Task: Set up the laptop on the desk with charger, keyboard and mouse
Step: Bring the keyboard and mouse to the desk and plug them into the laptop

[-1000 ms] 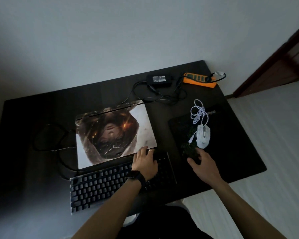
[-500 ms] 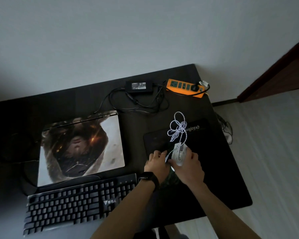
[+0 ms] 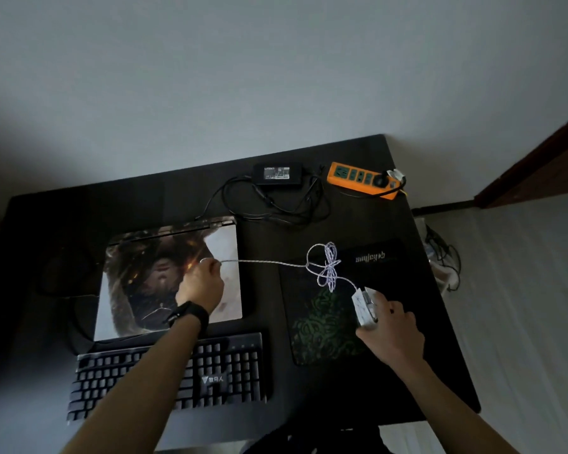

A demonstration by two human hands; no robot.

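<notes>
A closed laptop (image 3: pixel 135 283) with a printed picture on its lid lies on the dark desk (image 3: pixel 433 339). In front of it sits a black keyboard (image 3: pixel 230 365). My right hand (image 3: pixel 391 332) grips the white mouse (image 3: pixel 364 306), tilted above the dark mouse pad (image 3: pixel 312 332). My left hand (image 3: pixel 200 283) hovers over the laptop lid and pinches the end of the white braided mouse cable (image 3: pixel 269 263), stretched taut. A bundled knot of the cable (image 3: pixel 329 268) hangs mid-span. The black charger brick (image 3: pixel 277 173) lies at the back with its wires (image 3: pixel 276 208).
An orange power strip (image 3: pixel 361 180) with a plug in it lies at the desk's back right corner. A grey wall stands behind. Dark cables loop left of the laptop. More cables hang off the right edge above the pale floor.
My left hand has pulled the cable end leftward from the mouse to over the laptop lid, stretching it out. My right hand moved right with the mouse lifted.
</notes>
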